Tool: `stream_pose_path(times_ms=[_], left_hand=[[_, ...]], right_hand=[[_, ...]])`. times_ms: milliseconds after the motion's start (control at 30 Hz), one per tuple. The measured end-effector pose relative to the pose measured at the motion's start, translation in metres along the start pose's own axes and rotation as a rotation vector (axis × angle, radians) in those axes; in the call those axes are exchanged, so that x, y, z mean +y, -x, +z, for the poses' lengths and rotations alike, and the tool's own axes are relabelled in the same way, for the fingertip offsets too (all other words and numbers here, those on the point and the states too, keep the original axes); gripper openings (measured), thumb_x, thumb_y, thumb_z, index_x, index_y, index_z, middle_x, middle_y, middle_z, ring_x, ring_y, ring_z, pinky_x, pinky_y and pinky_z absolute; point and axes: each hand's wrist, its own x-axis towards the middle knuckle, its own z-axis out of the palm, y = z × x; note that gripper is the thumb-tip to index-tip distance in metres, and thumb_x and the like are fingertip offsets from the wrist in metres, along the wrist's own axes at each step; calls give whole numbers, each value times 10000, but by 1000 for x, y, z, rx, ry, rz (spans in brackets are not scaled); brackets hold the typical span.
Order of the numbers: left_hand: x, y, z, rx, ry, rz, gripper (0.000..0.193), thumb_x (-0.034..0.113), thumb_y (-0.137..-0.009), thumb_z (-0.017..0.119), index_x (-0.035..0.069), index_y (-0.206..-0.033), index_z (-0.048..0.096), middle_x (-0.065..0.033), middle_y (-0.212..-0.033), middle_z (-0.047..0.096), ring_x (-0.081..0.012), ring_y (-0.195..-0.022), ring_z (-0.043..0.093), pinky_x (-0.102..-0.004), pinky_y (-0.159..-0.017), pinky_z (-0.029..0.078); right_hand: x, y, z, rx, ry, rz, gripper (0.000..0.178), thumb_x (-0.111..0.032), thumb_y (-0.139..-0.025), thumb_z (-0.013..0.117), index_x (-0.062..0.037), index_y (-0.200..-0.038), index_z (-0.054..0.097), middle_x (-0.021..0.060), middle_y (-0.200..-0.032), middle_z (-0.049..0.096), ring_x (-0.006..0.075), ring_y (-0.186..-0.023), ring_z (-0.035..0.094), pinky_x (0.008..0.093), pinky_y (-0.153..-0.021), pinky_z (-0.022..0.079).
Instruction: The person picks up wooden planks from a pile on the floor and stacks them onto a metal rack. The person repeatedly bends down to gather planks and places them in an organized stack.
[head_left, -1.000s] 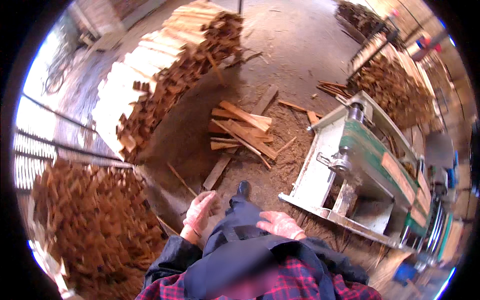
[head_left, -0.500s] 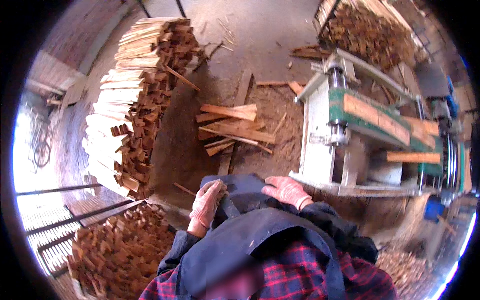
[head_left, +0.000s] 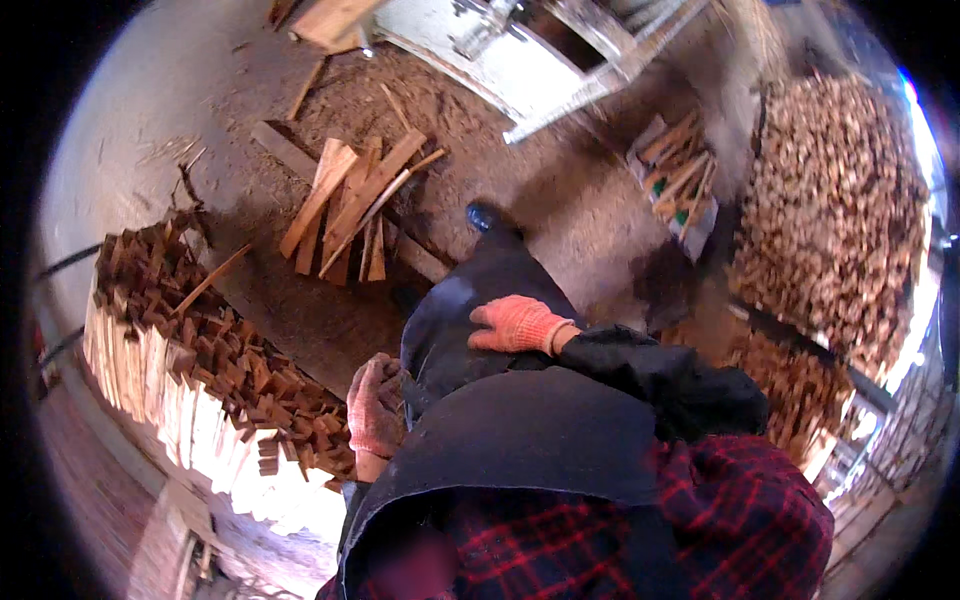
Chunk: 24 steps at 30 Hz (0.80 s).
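Observation:
My right hand [head_left: 518, 325], in an orange-pink knit work glove, lies flat on the front of my dark apron [head_left: 510, 425] over the thigh, fingers apart and holding nothing. Beside the apron's left edge hangs my left hand [head_left: 374, 405], in a similar paler glove. Its fingers are loosely bent and apart, with nothing visible in them. Ahead and to the left, a loose heap of wooden slats [head_left: 350, 205] lies across a board on the dusty floor. One dark shoe [head_left: 484, 216] shows beyond the apron.
A long stack of cut wood pieces [head_left: 215, 355] runs along the left. The white metal machine frame [head_left: 470, 55] stands ahead. At the right are a tall wood stack [head_left: 835, 220], a lower pile [head_left: 790, 385] and a sack with wood strips [head_left: 690, 185].
My view has turned to the right: the machine now shows at the top instead of the right, and the right-hand wood stacks have come into view. Both hands remain by the apron.

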Motion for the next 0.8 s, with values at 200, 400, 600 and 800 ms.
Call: stream_pose_path(times_ms=[200, 400, 600, 800], left_hand=[[-19, -5, -10, 70, 527, -505, 349, 262, -952, 584, 20, -1204, 575, -126, -1099, 638, -236, -951, 658, -321, -870, 519], [-22, -7, 41, -76, 511, -521, 375, 248, -920, 640, 2, -1197, 583, -97, -1061, 640, -211, -939, 638, -325, -817, 512], [-93, 8, 64, -28, 600, -622, 444, 336, -887, 665, 28, -1198, 590, -44, -1029, 638, -137, -886, 610, -271, -760, 482], [-128, -8, 50, 5, 803, -638, 405, 305, -909, 662, 22, -1191, 598, -64, -1040, 641, -152, -881, 616, -281, -756, 496]], right_hand=[[-5, 17, 55, 31, -200, 105, 490, -488, -860, 568, -75, -1109, 651, 191, -1046, 668, 383, -1036, 614, 471, -887, 485], [19, 31, 65, 51, -339, 182, 538, -454, -864, 612, -65, -1236, 614, 179, -1221, 628, 350, -1146, 583, 412, -979, 457], [61, 18, 62, -57, -296, 286, 539, -431, -848, 662, -54, -1230, 622, 175, -1196, 648, 336, -1147, 596, 387, -980, 458], [56, -46, 44, -5, -65, 394, 588, -487, -838, 644, -54, -1234, 612, 200, -1164, 655, 358, -1113, 604, 406, -949, 462]])
